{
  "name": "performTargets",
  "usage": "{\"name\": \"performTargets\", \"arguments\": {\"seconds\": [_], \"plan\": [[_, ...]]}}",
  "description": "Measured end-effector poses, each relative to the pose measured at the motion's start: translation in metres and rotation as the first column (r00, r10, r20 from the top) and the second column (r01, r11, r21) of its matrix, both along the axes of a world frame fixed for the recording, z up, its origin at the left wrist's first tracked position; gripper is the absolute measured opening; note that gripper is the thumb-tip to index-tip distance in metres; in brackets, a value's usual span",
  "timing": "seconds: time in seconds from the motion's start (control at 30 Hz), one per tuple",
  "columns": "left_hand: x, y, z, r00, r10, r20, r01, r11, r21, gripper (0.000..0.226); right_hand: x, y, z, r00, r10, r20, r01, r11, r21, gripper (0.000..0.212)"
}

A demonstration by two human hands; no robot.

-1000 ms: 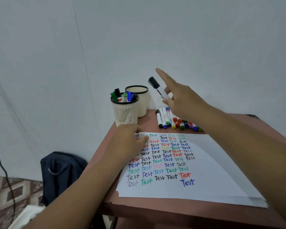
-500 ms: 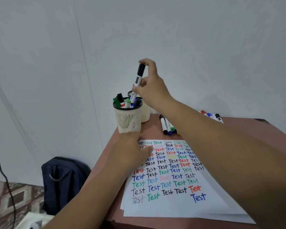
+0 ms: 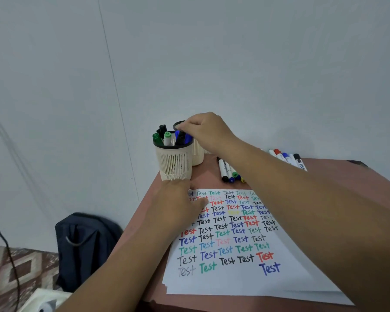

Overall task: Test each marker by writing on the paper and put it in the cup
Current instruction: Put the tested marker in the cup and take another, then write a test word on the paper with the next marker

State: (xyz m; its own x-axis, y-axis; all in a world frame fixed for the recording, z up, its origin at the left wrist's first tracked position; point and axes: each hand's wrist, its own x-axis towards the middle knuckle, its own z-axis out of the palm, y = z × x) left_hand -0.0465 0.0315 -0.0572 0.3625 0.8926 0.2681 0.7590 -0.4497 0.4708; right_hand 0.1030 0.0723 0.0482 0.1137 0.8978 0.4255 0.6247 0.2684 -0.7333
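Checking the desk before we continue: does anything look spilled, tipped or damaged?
Nothing stands out. The mesh cup stands upright with markers inside, the paper lies flat, and the loose markers lie on the table.

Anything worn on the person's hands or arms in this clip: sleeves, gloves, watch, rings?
Nothing visible. Both forearms are bare, with no sleeve in frame. The left hand and right hand are ungloved, and no watch, bracelet or ring shows on either wrist or the visible fingers.

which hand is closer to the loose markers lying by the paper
Right. The right hand is over the mesh cup, its forearm passing above the loose markers. The left hand rests on the paper, left of them.
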Motion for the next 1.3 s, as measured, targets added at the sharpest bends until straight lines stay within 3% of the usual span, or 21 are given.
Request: {"name": "performTargets", "arguments": {"seconds": [0.1, 0.2, 0.3, 0.4, 0.47, 0.67, 0.73, 0.83, 0.93, 1.0, 1.13, 1.3], "plan": [[0.000, 0.000, 0.000, 1.000, -0.001, -0.012, 0.001, 1.000, 0.008, 0.049, 0.013, -0.008, 0.001, 0.999, -0.043, 0.003, 0.043, 0.998, 0.036, 0.027], [-0.001, -0.001, 0.001, 1.000, 0.003, -0.019, -0.003, 1.000, 0.007, 0.048, 0.037, -0.019, -0.003, 0.950, -0.067, 0.305, 0.095, 0.992, -0.078, 0.036], [-0.001, -0.002, 0.002, 1.000, 0.001, -0.015, -0.001, 1.000, 0.017, 0.047, 0.060, -0.030, -0.015, 0.816, 0.072, 0.573, 0.173, 0.916, -0.361, 0.032], [-0.001, -0.003, 0.003, 0.999, 0.006, -0.031, -0.005, 1.000, 0.028, 0.048, 0.070, -0.041, -0.027, 0.652, 0.179, 0.737, 0.288, 0.840, -0.459, 0.037], [-0.001, -0.004, 0.004, 0.999, 0.013, -0.049, -0.011, 0.999, 0.043, 0.048, 0.072, -0.045, -0.036, 0.583, 0.184, 0.792, 0.315, 0.847, -0.428, 0.039], [0.000, -0.006, 0.006, 0.999, 0.015, -0.051, -0.011, 0.997, 0.081, 0.049, 0.075, -0.039, -0.058, 0.498, 0.132, 0.857, 0.257, 0.921, -0.292, 0.030], [0.000, -0.008, 0.006, 0.998, 0.006, -0.055, 0.001, 0.991, 0.133, 0.048, 0.075, -0.042, -0.058, 0.528, 0.071, 0.846, 0.219, 0.951, -0.217, 0.028], [-0.001, -0.011, 0.007, 0.999, -0.030, -0.046, 0.039, 0.977, 0.209, 0.045, 0.077, -0.052, -0.052, 0.707, -0.058, 0.705, 0.174, 0.980, -0.094, 0.032], [-0.001, -0.014, 0.007, 0.995, -0.103, -0.013, 0.102, 0.961, 0.257, 0.047, 0.073, -0.075, -0.042, 0.941, -0.159, 0.297, 0.165, 0.986, 0.005, 0.026], [0.000, -0.017, 0.007, 0.986, -0.160, 0.047, 0.143, 0.955, 0.258, 0.054, 0.069, -0.088, -0.037, 0.985, -0.174, 0.001, 0.174, 0.985, 0.018, 0.024], [0.001, -0.022, 0.006, 0.954, -0.257, 0.153, 0.214, 0.945, 0.249, 0.062, 0.053, -0.113, -0.033, 0.871, -0.038, -0.491, 0.022, 0.999, -0.039, 0.026], [0.001, -0.022, 0.002, 0.921, -0.339, 0.191, 0.273, 0.913, 0.303, 0.033, 0.027, -0.134, -0.037, 0.683, -0.001, -0.730, -0.073, 0.995, -0.069, 0.024]]}}
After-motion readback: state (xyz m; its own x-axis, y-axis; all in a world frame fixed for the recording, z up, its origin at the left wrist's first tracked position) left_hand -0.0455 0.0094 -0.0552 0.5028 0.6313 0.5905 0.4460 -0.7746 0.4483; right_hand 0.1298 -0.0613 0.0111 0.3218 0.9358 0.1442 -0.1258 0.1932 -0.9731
